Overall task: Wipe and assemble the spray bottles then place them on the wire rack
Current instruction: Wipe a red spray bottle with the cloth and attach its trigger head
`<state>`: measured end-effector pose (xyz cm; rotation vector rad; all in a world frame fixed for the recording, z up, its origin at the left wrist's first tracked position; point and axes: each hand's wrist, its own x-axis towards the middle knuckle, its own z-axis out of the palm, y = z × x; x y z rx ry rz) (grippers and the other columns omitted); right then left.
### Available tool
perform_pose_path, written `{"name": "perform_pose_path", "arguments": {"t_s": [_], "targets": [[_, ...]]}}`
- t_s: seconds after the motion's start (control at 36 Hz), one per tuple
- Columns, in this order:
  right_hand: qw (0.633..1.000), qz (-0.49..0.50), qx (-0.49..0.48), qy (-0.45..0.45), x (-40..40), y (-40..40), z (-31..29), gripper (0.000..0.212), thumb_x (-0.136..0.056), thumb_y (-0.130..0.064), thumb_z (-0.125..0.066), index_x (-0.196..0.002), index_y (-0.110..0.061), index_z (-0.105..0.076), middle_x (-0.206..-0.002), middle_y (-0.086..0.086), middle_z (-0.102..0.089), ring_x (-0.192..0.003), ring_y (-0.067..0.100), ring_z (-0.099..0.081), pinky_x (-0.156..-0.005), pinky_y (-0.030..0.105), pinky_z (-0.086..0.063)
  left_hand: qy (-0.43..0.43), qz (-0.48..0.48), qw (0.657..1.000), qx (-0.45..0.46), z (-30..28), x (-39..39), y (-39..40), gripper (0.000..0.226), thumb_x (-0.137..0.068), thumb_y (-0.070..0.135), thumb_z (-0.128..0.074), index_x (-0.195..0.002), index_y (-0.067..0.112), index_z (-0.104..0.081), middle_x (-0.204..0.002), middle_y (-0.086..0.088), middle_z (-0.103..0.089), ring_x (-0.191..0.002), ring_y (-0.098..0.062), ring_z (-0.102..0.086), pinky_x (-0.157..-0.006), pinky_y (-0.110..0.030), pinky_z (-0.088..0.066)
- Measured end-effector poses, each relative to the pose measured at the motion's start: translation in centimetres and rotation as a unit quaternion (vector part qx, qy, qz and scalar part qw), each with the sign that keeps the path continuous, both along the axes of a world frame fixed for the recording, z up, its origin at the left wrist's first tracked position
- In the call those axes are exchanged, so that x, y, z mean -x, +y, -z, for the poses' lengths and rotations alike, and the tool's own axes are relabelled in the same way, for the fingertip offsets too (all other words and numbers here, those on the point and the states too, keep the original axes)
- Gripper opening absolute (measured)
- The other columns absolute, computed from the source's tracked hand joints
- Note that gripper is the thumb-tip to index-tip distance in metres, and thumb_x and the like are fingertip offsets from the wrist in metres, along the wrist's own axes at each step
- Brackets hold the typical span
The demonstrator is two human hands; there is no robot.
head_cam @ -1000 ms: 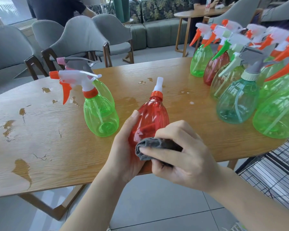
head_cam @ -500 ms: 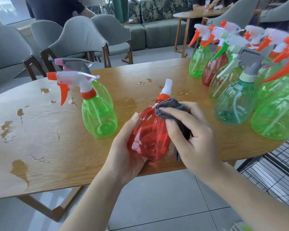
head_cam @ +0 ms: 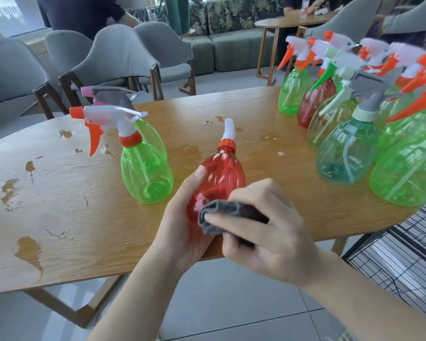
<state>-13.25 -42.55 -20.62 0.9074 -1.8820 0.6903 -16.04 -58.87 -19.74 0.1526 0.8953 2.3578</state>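
Fingers of the left hand curl round the lower body of a translucent red plastic spray bottle, held tilted above the near edge of the wooden counter, its orange collar and white neck pointing away. The right hand pinches a folded grey cloth against the bottle's base. Two green spray bottles stand just left; a cluster of assembled bottles crowds the counter's right end, beside a black wire rack.

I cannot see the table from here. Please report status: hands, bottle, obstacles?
Left hand grips red bottle, tilted over table edge. Right hand presses grey cloth on its lower body. Green bottle stands close left, not touching.
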Motion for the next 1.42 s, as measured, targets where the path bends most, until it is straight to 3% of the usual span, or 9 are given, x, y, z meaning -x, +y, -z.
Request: {"name": "perform_pose_path", "arguments": {"t_s": [0.19,0.42,0.83,1.11,1.19,1.22,1.25,1.31,1.42], "targets": [[0.999,0.026,-0.024,0.029,0.8,0.9,-0.3,0.021,-0.092,-0.011,-0.069,-0.108,-0.012,-0.081,-0.101,0.015,-0.071,-0.093,0.027,-0.057,-0.082,0.040,-0.054,0.007,-0.010,1.000,-0.017,-0.2,0.0,0.2,0.065,-0.077,0.042,-0.088,-0.122,0.000,-0.069,-0.114,-0.020,-0.069,-0.103,-0.029,-0.070,-0.094,-0.037,-0.058],[0.959,0.063,0.192,-0.201,2.3,2.1,-1.6,0.025,-0.101,-0.011,-0.060,-0.122,-0.009,-0.073,-0.114,0.001,-0.062,-0.112,0.001,-0.058,-0.096,0.014,-0.042,0.087,-0.044,0.993,0.070,0.0,-0.2,0.2,0.091,-0.074,0.041,-0.090,-0.148,0.006,-0.049,-0.135,-0.021,-0.062,-0.116,-0.032,-0.067,-0.093,-0.046,-0.058],[0.965,0.042,0.191,-0.174,1.3,1.0,-1.1,0.024,-0.096,-0.003,-0.064,-0.118,-0.004,-0.075,-0.114,0.010,-0.064,-0.108,0.011,-0.063,-0.093,0.018,-0.047,0.096,-0.066,0.990,0.082,0.8,0.1,0.1,0.100,-0.067,0.034,-0.096,-0.149,0.007,-0.044,-0.135,-0.023,-0.061,-0.113,-0.035,-0.067,-0.088,-0.051,-0.060],[0.999,0.013,0.024,-0.036,-0.6,-0.6,-0.8,0.019,-0.090,-0.004,-0.067,-0.102,-0.007,-0.082,-0.094,0.017,-0.070,-0.082,0.027,-0.058,-0.079,0.032,-0.054,0.053,-0.132,0.988,0.066,2.1,-0.2,-0.6,0.093,-0.086,0.045,-0.079,-0.155,0.002,-0.033,-0.124,-0.019,-0.053,-0.109,-0.030,-0.060,-0.090,-0.038,-0.056],[0.979,0.159,0.058,-0.116,-1.6,-4.2,-4.2,0.069,-0.107,-0.022,-0.023,-0.090,0.024,-0.070,-0.068,0.044,-0.060,-0.034,0.026,-0.032,-0.064,0.019,-0.054,0.015,-0.228,0.971,0.074,4.1,-0.4,-1.6,0.066,-0.103,0.064,-0.041,-0.159,0.029,-0.035,-0.135,0.008,-0.056,-0.120,-0.012,-0.055,-0.099,-0.044,-0.044],[0.974,0.163,0.080,-0.136,-1.9,-4.0,-3.8,0.079,-0.103,-0.030,-0.015,-0.090,0.030,-0.065,-0.066,0.050,-0.053,-0.032,0.032,-0.019,-0.050,0.000,0.010,0.028,-0.192,0.981,-0.011,4.1,-0.3,-1.3,0.063,-0.105,0.067,-0.032,-0.160,0.037,-0.031,-0.137,0.015,-0.054,-0.123,-0.009,-0.053,-0.099,-0.050,-0.037],[0.967,0.178,0.062,-0.172,-1.5,-3.8,-4.3,0.070,-0.108,-0.020,-0.019,-0.091,0.025,-0.070,-0.068,0.045,-0.057,-0.032,0.021,-0.031,-0.066,0.027,-0.011,0.008,-0.181,0.983,-0.038,3.9,0.0,-1.3,0.062,-0.105,0.066,-0.033,-0.160,0.037,-0.033,-0.139,0.015,-0.054,-0.125,-0.009,-0.053,-0.098,-0.052,-0.034],[0.983,0.116,0.084,-0.116,-0.4,-1.8,-2.3,0.027,-0.104,-0.007,-0.053,-0.105,0.002,-0.079,-0.093,0.024,-0.068,-0.074,0.022,-0.063,-0.083,0.015,-0.042,0.067,-0.172,0.983,0.023,3.3,-1.2,-1.6,0.059,-0.101,0.051,-0.057,-0.150,0.020,-0.049,-0.135,-0.003,-0.063,-0.118,-0.019,-0.063,-0.098,-0.051,-0.046],[0.975,0.071,0.156,-0.144,2.1,1.8,-1.3,0.024,-0.100,-0.008,-0.061,-0.120,-0.007,-0.074,-0.114,0.008,-0.063,-0.108,0.018,-0.061,-0.097,0.025,-0.046,0.134,-0.037,0.987,0.085,0.4,-0.2,-0.9,0.057,-0.080,0.037,-0.084,-0.130,0.016,-0.068,-0.124,-0.016,-0.069,-0.106,-0.027,-0.070,-0.083,-0.043,-0.062]]}}
